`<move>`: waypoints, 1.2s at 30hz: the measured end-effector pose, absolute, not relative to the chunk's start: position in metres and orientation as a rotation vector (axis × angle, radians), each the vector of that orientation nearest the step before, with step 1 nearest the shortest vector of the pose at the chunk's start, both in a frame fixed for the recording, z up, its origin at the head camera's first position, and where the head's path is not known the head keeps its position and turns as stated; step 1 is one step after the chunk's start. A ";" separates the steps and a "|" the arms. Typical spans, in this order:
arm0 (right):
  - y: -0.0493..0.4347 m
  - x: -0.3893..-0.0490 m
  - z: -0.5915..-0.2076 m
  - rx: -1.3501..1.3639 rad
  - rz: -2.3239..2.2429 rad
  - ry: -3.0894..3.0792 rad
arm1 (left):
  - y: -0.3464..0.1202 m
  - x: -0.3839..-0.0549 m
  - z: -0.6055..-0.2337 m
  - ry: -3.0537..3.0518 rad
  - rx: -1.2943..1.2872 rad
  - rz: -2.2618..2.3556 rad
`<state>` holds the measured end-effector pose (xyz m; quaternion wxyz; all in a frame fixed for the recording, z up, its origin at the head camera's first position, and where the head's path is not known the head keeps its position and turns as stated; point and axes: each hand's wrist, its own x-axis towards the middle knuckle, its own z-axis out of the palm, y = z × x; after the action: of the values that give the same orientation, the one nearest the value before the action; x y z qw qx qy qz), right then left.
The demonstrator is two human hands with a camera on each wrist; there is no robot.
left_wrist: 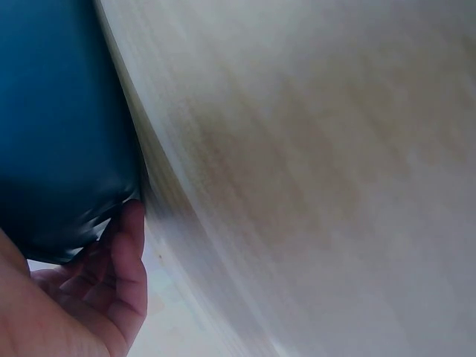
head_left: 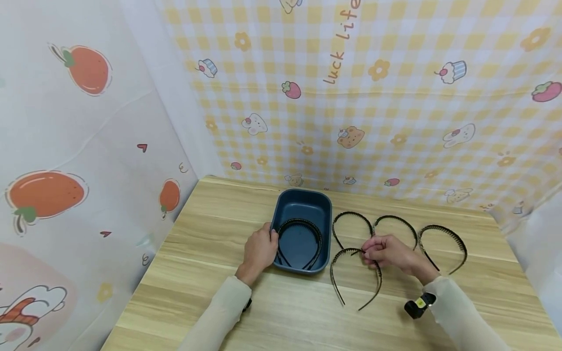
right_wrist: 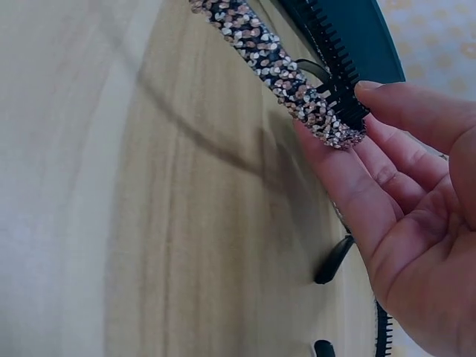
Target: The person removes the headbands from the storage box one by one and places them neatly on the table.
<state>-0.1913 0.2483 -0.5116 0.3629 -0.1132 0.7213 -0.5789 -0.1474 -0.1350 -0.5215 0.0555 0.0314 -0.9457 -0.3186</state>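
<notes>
Between the thumb and fingers of my right hand (head_left: 388, 251) is a headband (head_left: 380, 280), pinched near the top of its arch. In the right wrist view its outer face (right_wrist: 275, 71) glitters with pinkish-silver sequins, and black comb teeth line the inside. My left hand (head_left: 260, 249) grips the left side of a dark blue rectangular tub (head_left: 303, 207), thumb at the rim. Inside that tub lie black headbands (head_left: 303, 222), overlapping each other. From the left wrist, the fingers (left_wrist: 130, 275) show curled against the tub's corner.
Behind and right of my right hand, three more toothed headbands lie in a row on the wooden table (head_left: 210, 219): one left (head_left: 351, 213), one middle (head_left: 395, 217), one right (head_left: 441, 227). A checked, printed cloth (head_left: 316, 122) hangs along the table's back edge.
</notes>
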 end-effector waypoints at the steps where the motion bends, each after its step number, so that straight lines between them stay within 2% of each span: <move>1: 0.248 -0.191 -0.512 -0.301 -1.495 1.849 | -0.135 -0.147 -0.521 -2.869 0.094 -0.971; 16: 0.246 -0.182 -0.520 -0.350 -1.422 1.883 | -0.135 -0.148 -0.521 -2.847 0.090 -0.964; 24: 0.240 -0.177 -0.510 -0.469 -1.279 2.069 | -0.136 -0.148 -0.522 -2.839 0.092 -0.967; 36: 0.237 -0.176 -0.509 -0.500 -1.195 2.192 | -0.136 -0.149 -0.523 -2.849 0.095 -0.970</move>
<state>-0.1758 0.2372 -0.5093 0.2933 -0.1878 0.8231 -0.4486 -0.1485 -0.1358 -0.5228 0.0653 0.0314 -0.9441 -0.3216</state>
